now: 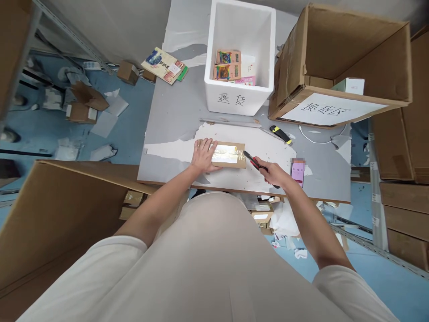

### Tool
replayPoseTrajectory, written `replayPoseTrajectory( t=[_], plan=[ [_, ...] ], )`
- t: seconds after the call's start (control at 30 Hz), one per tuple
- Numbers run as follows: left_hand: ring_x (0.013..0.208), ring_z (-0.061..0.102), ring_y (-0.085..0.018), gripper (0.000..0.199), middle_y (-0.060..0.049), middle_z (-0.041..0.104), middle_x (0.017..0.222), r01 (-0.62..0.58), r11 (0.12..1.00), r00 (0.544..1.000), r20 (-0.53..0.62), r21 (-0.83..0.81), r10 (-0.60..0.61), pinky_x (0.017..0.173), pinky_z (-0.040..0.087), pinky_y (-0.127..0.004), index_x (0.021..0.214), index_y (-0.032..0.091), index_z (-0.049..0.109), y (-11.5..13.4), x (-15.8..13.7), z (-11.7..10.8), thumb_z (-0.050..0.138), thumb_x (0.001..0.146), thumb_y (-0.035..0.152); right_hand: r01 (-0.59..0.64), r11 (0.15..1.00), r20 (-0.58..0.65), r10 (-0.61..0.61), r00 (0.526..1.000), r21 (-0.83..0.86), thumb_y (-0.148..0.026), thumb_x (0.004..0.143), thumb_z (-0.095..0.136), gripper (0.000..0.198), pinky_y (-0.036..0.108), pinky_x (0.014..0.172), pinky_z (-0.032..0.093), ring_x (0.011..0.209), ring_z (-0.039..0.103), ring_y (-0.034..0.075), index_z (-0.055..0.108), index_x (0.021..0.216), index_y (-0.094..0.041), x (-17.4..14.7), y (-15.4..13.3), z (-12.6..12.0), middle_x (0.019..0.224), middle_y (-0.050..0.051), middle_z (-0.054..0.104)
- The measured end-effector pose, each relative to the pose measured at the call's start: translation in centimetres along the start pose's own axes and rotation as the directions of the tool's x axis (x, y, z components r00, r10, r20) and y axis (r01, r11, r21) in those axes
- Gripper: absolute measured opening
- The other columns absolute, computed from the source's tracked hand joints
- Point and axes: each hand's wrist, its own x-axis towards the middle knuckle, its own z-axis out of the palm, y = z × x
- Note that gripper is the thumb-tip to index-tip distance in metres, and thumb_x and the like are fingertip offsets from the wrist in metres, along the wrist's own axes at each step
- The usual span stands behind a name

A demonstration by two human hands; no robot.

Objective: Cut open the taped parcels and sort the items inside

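"How's the small box (229, 155) lying?"
"Flat on the table (182, 100), near its front edge, long axis left to right. I have the left hand (202, 156) clasping its left end, palm down."
"And the cutter (253, 161)?"
"I've the right hand (273, 172) gripping it, tip slanting left and away, toward the box's right end."

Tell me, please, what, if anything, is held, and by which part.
Right hand: black-and-red cutter, by its handle. Left hand: spread over the box's left end.
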Motion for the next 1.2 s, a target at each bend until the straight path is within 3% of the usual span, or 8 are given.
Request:
replayPoseTrajectory(
  t=[0.2, 0.37, 0.6, 0.93, 1.2],
  plan=[
    [0.142, 0.022, -0.041, 0.111, -0.021, 0.031, 0.152, -0.006, 1.0, 1.0, 0.012, 0.019, 0.005, 0.115, 0.004, -0.058, 0.15, 0.011, 0.028, 0.3, 0.0, -0.1, 0.069, 0.062, 0.066, -0.028, 0.969, -0.067, 0.012, 0.998, -0.245, -0.018, 0.089, 0.043, 0.058, 0.027, 0.067, 0.044, 0.075, 0.064, 0.021, 0.041, 0.147, -0.022, -0.6, -1.5, 0.3, 0.088, 0.009, 0.071],
    [0.142, 0.02, -0.042, 0.113, -0.022, 0.029, 0.152, -0.003, 1.0, 1.0, 0.017, 0.024, 0.003, 0.115, 0.005, -0.058, 0.15, 0.011, 0.026, 0.4, -0.1, 0.0, 0.069, 0.062, 0.066, -0.05, 0.98, -0.008, 0.049, 0.999, -0.192, -0.02, 0.091, 0.039, 0.058, 0.026, 0.066, 0.043, 0.073, 0.064, 0.02, 0.037, 0.149, -0.023, -1.3, -1.8, 0.7, 0.09, 0.008, 0.071],
    [0.142, 0.021, -0.042, 0.111, -0.021, 0.029, 0.152, -0.015, 0.999, 1.0, 0.009, 0.031, 0.015, 0.115, 0.005, -0.057, 0.15, 0.011, 0.025, 0.4, -0.2, 0.1, 0.065, 0.063, 0.068, -0.065, 0.962, -0.108, 0.037, 0.993, -0.265, -0.019, 0.089, 0.04, 0.061, 0.029, 0.071, 0.042, 0.085, 0.063, 0.025, 0.034, 0.15, -0.017, -1.9, -2.5, 2.9, 0.1, 0.013, 0.071],
    [0.142, 0.02, -0.043, 0.113, -0.022, 0.03, 0.152, -0.008, 1.0, 1.0, -0.006, 0.022, 0.008, 0.115, 0.005, -0.057, 0.15, 0.011, 0.025, 0.5, -0.3, 0.3, 0.065, 0.063, 0.07, -0.029, 0.993, -0.235, 0.002, 0.972, -0.111, -0.023, 0.088, 0.038, 0.064, 0.03, 0.068, 0.045, 0.079, 0.061, 0.024, 0.03, 0.151, -0.014, -3.8, -0.1, 7.6, 0.094, 0.012, 0.069],
    [0.142, 0.021, -0.042, 0.114, -0.022, 0.03, 0.152, -0.018, 1.0, 1.0, -0.012, 0.015, 0.019, 0.116, 0.006, -0.055, 0.149, 0.01, 0.027, 0.3, -0.4, 0.3, 0.067, 0.06, 0.07, 0.022, 1.0, -0.179, -0.018, 0.984, 0.018, -0.026, 0.09, 0.038, 0.064, 0.034, 0.072, 0.049, 0.073, 0.062, 0.022, 0.027, 0.152, -0.017, -5.0, 0.7, 7.3, 0.092, 0.009, 0.069]
  ],
)
